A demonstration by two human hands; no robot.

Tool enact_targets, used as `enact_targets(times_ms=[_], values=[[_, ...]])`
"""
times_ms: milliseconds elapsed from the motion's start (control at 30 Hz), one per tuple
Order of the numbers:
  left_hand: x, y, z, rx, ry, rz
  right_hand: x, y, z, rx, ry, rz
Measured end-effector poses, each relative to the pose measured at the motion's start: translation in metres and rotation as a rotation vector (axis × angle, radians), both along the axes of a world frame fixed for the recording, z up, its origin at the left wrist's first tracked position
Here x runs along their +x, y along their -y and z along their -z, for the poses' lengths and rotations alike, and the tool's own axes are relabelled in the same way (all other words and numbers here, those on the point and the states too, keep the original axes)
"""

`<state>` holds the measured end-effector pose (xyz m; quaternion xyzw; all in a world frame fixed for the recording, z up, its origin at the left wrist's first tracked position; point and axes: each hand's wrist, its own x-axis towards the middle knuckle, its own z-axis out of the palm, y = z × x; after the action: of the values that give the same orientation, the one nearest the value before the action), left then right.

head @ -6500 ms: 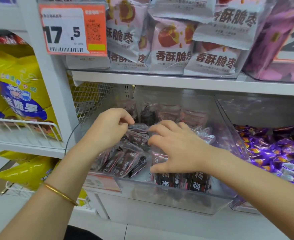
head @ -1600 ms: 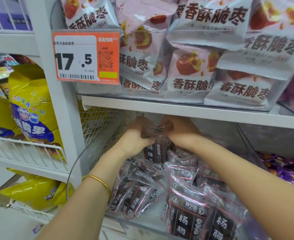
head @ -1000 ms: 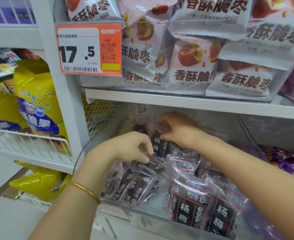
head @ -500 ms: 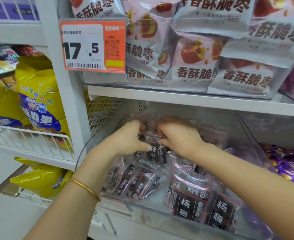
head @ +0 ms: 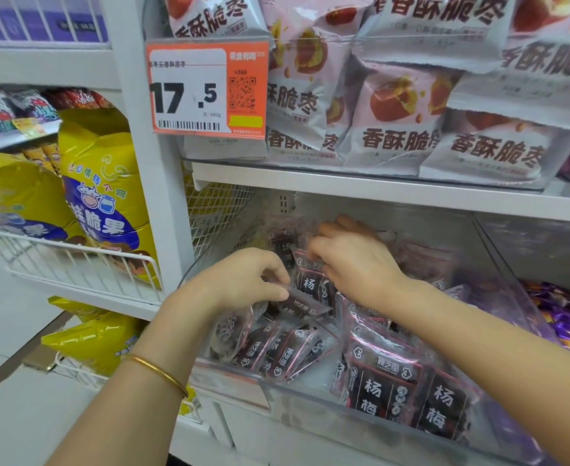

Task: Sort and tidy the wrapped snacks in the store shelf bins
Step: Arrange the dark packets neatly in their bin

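A clear plastic bin (head: 314,410) on the lower shelf holds several small dark plum snack packets with pink edges (head: 382,385). Both of my hands are inside it. My left hand (head: 246,280) pinches one flat packet (head: 302,306) between thumb and fingers at the bin's middle left. My right hand (head: 354,264) reaches further back, fingers curled on the top of an upright packet (head: 312,284). More packets lie fanned at the front left (head: 277,353) and stand in a row at the front right.
Above, a shelf carries pink jujube snack bags (head: 394,129) and an orange 17.5 price tag (head: 206,90). Yellow bags (head: 98,196) sit in white wire baskets at left. Purple wrapped candies (head: 569,317) fill the neighbouring bin at right. White floor lies below.
My left hand has dropped slightly forward and now pinches a flat packet. My right hand stays at the back on an upright packet. The camera has shifted a little.
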<state>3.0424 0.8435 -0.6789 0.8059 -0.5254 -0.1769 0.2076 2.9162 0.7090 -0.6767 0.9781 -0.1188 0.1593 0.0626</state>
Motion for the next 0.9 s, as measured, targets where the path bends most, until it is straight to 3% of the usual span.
enact_targets(times_ms=[100, 167, 200, 300, 333, 467, 600, 767, 900], values=[[0.002, 0.002, 0.000, -0.023, -0.021, -0.038, 0.001, -0.006, -0.008, 0.274, 0.031, -0.080], [0.006, 0.001, -0.003, -0.005, -0.156, -0.058, 0.003, -0.014, -0.012, 0.460, -0.002, -0.122], [0.008, -0.001, -0.005, 0.008, -0.271, -0.065, 0.003, -0.016, -0.013, 0.463, -0.064, -0.130], [0.018, -0.001, -0.010, -0.056, -0.674, -0.180, 0.006, -0.014, -0.012, 0.134, -0.288, -0.112], [0.023, 0.003, -0.007, -0.109, -0.716, -0.251, 0.006, -0.011, -0.012, 0.117, -0.305, -0.099], [0.032, 0.032, 0.017, -0.108, -0.400, -0.463, 0.004, 0.004, -0.011, 0.320, -0.252, -0.119], [0.028, 0.051, 0.034, 0.039, -0.312, -0.464, 0.004, 0.012, -0.002, 0.363, -0.210, -0.144], [0.024, 0.058, 0.036, 0.055, -0.366, -0.494, 0.005, 0.020, 0.001, 0.444, -0.192, -0.176], [0.028, 0.057, 0.038, -0.024, -0.525, -0.542, 0.005, 0.024, 0.004, 0.463, -0.185, -0.192]])
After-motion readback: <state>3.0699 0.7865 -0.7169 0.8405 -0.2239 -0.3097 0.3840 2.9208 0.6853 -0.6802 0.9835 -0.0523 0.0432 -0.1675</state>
